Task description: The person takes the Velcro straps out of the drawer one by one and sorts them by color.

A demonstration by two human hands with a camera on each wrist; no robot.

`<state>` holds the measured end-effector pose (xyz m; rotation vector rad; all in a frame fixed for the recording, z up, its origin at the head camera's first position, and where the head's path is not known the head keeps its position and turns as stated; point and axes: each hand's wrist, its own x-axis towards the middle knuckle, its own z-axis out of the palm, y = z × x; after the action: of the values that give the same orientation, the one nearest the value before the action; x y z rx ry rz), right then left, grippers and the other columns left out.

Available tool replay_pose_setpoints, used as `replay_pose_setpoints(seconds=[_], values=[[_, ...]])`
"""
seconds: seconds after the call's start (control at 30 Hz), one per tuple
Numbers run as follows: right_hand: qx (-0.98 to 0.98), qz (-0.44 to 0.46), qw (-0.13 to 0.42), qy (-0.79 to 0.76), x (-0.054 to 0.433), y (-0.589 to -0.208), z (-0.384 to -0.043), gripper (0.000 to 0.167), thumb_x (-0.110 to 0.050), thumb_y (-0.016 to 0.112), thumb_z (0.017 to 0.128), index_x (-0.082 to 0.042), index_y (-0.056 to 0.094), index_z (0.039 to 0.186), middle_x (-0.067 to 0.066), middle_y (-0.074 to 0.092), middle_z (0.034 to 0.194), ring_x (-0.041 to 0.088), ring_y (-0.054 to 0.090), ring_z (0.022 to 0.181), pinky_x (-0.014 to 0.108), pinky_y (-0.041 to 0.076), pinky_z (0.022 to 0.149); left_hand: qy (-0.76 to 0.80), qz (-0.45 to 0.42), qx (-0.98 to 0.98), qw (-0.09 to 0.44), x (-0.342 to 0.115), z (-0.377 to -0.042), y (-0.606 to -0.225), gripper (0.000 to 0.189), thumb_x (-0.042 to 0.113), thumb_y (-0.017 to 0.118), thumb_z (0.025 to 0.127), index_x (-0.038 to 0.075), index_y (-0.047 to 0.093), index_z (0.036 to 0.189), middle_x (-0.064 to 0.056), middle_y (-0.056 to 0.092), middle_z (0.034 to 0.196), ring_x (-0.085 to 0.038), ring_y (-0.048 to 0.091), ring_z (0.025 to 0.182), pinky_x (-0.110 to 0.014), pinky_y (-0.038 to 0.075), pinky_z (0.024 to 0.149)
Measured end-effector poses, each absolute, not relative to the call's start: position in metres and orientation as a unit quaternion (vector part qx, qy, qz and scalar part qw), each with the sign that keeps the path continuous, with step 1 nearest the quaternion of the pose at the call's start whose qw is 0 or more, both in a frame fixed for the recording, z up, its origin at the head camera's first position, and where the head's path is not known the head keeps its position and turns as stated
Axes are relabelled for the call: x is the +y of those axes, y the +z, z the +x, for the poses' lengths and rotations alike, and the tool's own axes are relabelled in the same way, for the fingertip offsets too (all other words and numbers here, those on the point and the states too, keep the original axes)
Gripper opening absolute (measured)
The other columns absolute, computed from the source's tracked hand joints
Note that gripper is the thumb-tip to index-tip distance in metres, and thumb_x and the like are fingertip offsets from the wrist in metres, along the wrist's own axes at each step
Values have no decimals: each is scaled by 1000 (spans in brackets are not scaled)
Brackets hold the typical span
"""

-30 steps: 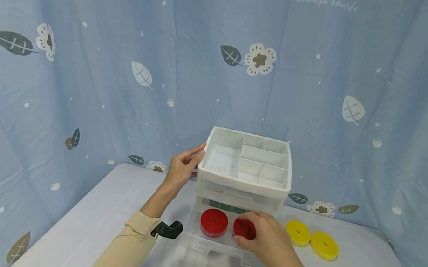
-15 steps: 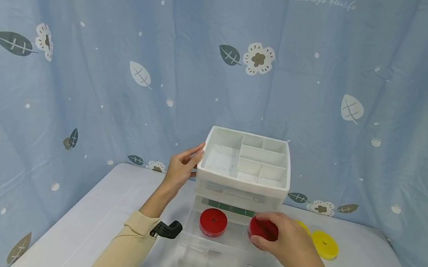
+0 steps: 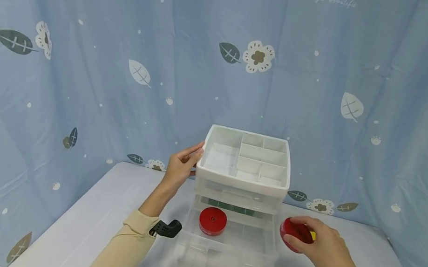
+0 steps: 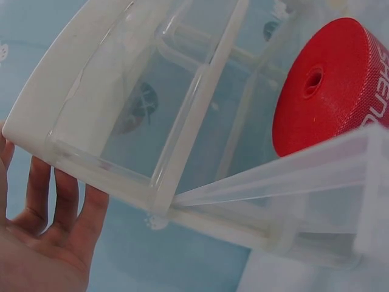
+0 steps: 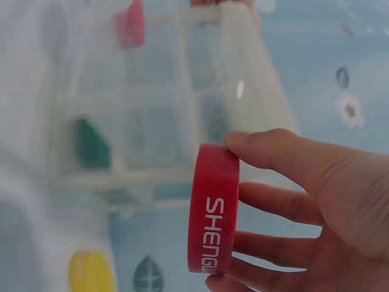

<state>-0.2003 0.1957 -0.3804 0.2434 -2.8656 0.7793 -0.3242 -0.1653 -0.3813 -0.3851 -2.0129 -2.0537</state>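
Note:
My right hand (image 3: pixel 326 251) pinches a red roll of tape (image 3: pixel 290 233) between thumb and fingers, out to the right of the pulled-out drawer (image 3: pixel 239 237). White lettering shows on this roll's edge in the right wrist view. A second red roll of tape (image 3: pixel 213 221) lies flat in that clear drawer, on its left side. My left hand (image 3: pixel 180 165) rests its extended fingers against the left side of the white drawer unit (image 3: pixel 241 184), near the top rim. In the left wrist view its fingers (image 4: pixel 64 198) touch the unit's edge.
The unit's divided top tray (image 3: pixel 223 158) holds nothing visible. Something green (image 5: pixel 91 145) shows through the clear plastic. A yellow roll (image 5: pixel 91 272) sits on the table right of the unit, mostly hidden behind my right hand in the head view. A patterned blue curtain (image 3: pixel 185 53) hangs behind.
My right hand has lifted the red roll of tape from the drawer's right side and carried it rightwards, past the drawer's edge. The left hand has stayed at the unit's side.

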Motion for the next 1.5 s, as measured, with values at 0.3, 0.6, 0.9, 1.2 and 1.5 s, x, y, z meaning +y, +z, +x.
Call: replay_pose_setpoints(seconds=[0.3,0.6,0.9,1.2,1.5], values=[[-973,32,45,225,223,-427,-223,57,-44,82,76,-5,69,116,20,67,112,28,62,92,41,61,65,-701,-131,-689,126,-164,-328,-385,36,38,60,98,36,60,134,-20,62,109,-11,66,89,-47,59,87],[-982,-2,18,190,228,-462,-240,61,-45,85,73,-2,69,114,13,69,102,23,61,84,48,60,70,-712,-127,-684,97,-166,-319,-373,38,28,58,100,29,58,138,-27,60,115,-14,66,91,-52,56,92],[-985,-12,27,172,218,-475,-242,56,-42,85,73,-5,70,112,13,70,101,24,60,83,52,59,73,-710,-126,-686,95,-168,-326,-376,38,30,58,100,30,57,138,-26,60,114,-10,65,88,-50,57,91],[-989,-16,37,141,212,-481,-242,52,-38,87,72,-6,71,109,16,69,102,26,60,82,54,59,73,-702,-128,-691,112,-169,-333,-382,37,41,61,96,37,61,133,-18,64,111,-12,66,90,-40,61,83],[-990,-23,40,134,210,-481,-241,50,-37,86,73,-5,72,108,18,68,104,27,61,84,56,58,74,-704,-126,-690,109,-168,-331,-380,36,41,61,97,38,61,133,-11,65,105,-13,66,90,-45,60,85]])
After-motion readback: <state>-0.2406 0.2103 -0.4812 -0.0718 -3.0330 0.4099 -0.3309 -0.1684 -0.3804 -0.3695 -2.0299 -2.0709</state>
